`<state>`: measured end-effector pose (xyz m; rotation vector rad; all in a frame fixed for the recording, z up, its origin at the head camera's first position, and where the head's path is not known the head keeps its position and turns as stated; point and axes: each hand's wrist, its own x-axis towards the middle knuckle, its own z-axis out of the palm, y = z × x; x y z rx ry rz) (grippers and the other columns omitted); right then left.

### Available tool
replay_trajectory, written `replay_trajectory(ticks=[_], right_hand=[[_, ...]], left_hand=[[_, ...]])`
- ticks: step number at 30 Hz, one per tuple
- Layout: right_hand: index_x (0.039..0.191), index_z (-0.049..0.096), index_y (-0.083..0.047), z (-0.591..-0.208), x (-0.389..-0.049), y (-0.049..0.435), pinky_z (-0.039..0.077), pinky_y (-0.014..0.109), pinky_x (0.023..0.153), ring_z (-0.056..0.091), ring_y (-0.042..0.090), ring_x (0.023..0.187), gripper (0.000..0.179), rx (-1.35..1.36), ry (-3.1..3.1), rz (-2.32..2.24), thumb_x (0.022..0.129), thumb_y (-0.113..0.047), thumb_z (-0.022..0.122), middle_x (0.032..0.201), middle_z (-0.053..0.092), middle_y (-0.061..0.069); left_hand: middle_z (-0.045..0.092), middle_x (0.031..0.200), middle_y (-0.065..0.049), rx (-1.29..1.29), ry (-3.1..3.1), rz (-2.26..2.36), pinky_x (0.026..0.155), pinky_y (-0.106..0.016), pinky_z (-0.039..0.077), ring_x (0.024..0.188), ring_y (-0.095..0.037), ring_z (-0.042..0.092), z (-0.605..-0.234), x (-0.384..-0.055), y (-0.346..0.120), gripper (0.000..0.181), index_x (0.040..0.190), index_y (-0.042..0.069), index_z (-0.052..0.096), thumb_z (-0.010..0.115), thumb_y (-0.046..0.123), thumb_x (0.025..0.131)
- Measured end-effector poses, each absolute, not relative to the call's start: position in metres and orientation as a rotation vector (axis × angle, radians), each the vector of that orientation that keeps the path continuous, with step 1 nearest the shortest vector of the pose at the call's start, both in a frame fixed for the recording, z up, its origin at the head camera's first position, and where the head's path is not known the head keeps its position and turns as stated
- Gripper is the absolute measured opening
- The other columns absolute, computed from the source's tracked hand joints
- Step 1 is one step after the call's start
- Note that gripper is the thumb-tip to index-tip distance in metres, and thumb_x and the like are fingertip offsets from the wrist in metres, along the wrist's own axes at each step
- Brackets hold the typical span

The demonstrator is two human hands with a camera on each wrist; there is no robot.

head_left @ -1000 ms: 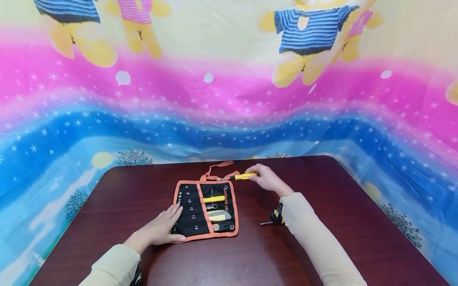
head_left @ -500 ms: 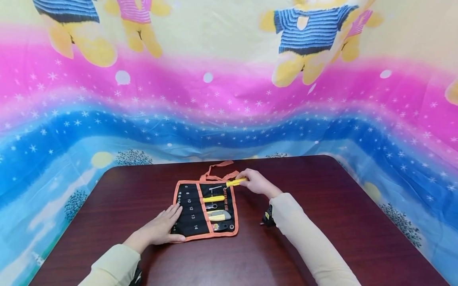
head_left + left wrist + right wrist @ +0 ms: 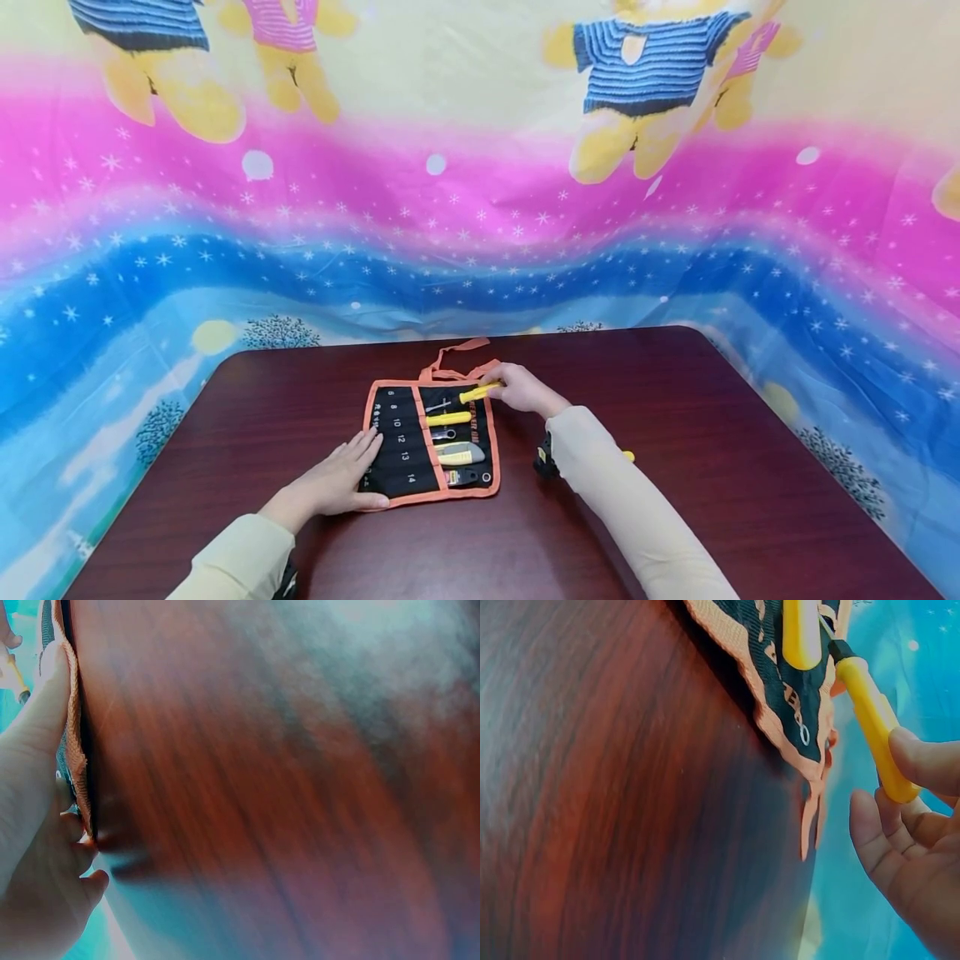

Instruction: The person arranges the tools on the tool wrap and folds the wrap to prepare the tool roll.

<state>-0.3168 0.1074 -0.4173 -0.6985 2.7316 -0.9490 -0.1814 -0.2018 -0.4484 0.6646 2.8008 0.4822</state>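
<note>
A black tool pouch [image 3: 390, 433] with orange trim lies spread on the table. My left hand [image 3: 341, 475] rests on its left edge with the fingers extended; the left wrist view shows the thumb along the orange trim [image 3: 73, 727]. At the pouch's far right corner, my right hand [image 3: 521, 388] pinches the yellow handle of a screwdriver [image 3: 874, 724] by its end. The screwdriver's shaft points left, over the topmost pocket; whether its tip is inside cannot be made out. Below it in the pockets sit another yellow handle [image 3: 450, 418], a utility knife [image 3: 461, 452] and a small ring-ended metal tool [image 3: 447, 434].
A dark-handled item with a label [image 3: 461, 476] fills the pouch's lowest pocket. Orange ties [image 3: 453, 367] trail beyond the pouch's far edge. A yellow end of something [image 3: 628, 456] shows beside the right sleeve, mostly hidden. A patterned cloth [image 3: 450, 267] hangs behind the table [image 3: 712, 400].
My right hand has carried the screwdriver left and down, from beside the ties to over the top pocket. My left hand and the pouch stay where they were.
</note>
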Motion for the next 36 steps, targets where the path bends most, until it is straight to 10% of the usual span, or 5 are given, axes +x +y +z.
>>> replay_trajectory(ticks=[36], right_hand=[[0.108, 0.069, -0.009, -0.438, -0.320, 0.074, 0.049, 0.026, 0.073, 0.055, 0.013, 0.089, 0.023, -0.786, 2.647, -0.898, 0.086, -0.003, 0.063, 0.105, 0.061, 0.003]], left_hand=[[0.018, 0.148, -0.023, 0.673, 2.805, 0.487, 0.105, -0.053, 0.018, 0.135, -0.038, 0.013, -0.451, -0.182, -0.202, 0.099, 0.143, -0.005, 0.025, 0.059, 0.061, 0.078]])
